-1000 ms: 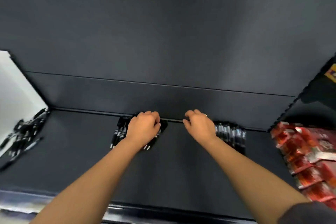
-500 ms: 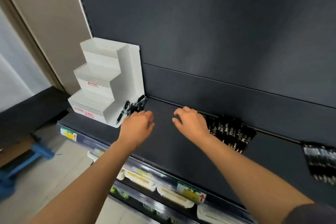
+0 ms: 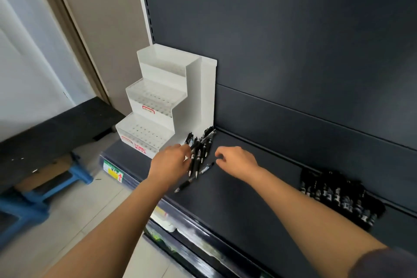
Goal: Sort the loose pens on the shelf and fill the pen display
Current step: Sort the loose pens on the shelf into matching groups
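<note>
A white stepped pen display (image 3: 162, 106) with three tiers of small holes stands at the left end of the dark shelf (image 3: 237, 192). Right beside it lies a loose pile of black pens (image 3: 200, 149). My left hand (image 3: 170, 165) reaches into that pile, its fingertips touching the pens; whether it grips one is hidden. My right hand (image 3: 237, 160) hovers just right of the pile with curled fingers and holds nothing. One pen (image 3: 184, 185) lies apart, nearer the shelf's front edge. A second heap of black pens (image 3: 338, 196) lies further right.
The dark back panel (image 3: 293, 52) rises behind the shelf. A price tag (image 3: 114, 172) sits on the shelf's front edge, with a lower shelf of goods (image 3: 180, 239) below. A blue stool (image 3: 38, 198) stands on the floor at left.
My view and both hands have swung left from the middle pen heap to the pile beside the white display. My left hand now touches that pile.
</note>
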Available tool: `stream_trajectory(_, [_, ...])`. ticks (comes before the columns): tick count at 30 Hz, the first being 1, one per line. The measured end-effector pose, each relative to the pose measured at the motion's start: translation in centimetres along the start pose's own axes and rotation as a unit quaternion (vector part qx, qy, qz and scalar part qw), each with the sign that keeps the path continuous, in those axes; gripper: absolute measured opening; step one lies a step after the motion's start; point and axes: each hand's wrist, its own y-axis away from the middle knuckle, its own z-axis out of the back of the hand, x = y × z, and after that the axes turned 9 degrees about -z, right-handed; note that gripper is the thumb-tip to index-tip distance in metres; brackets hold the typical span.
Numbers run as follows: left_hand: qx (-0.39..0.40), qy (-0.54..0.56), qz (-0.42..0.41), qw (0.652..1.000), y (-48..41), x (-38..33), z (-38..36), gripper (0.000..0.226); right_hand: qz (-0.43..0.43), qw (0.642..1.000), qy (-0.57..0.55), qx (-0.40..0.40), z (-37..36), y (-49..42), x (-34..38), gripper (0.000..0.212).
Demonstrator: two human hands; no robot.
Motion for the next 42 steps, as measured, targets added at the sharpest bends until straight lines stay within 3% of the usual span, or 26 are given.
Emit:
stream_trajectory(6, [0.057,0.019,0.025,0.998,-1.9,1.2,-1.4,0.02,0.007,0.993,-0.019,0.114,-1.8,-3.4,1.4,0.025])
stream_trajectory(9, [0.072,0.018,0.012,0.997,-3.6,2.1,-2.0,0.021,-0.014,0.99,-0.036,0.133,-2.8,-4.7,2.2,0.021])
stream_trajectory(16, [0.124,0.023,-0.057,0.99,-8.3,3.5,-3.0,0.026,-0.141,0.986,-0.065,0.067,-3.5,-6.4,2.6,0.015])
stream_trajectory(21, [0.148,0.011,-0.092,0.985,-10.5,3.5,-3.8,0.026,-0.23,0.967,-0.108,-0.026,-3.5,-6.0,1.7,0.045])
stream_trajectory(25, [0.165,-0.024,-0.114,0.979,-11.6,3.2,-4.2,0.028,-0.289,0.951,-0.102,-0.03,-4.0,-5.6,2.1,0.05])
stream_trajectory(32, [0.186,-0.134,-0.172,0.958,-12.2,2.9,-4.6,0.03,-0.309,0.95,-0.049,-0.012,-4.3,-5.5,3.6,0.051])
stream_trajectory(36, [0.195,-0.18,-0.204,0.942,-12.4,3.0,-4.6,0.048,-0.323,0.944,-0.065,-0.021,-4.3,-5.0,3.0,0.048])
stream_trajectory(42, [0.226,-0.183,-0.188,0.938,-12.2,2.4,-4.4,0.055,-0.333,0.938,-0.09,-0.028,-4.2,-4.3,1.7,0.04])
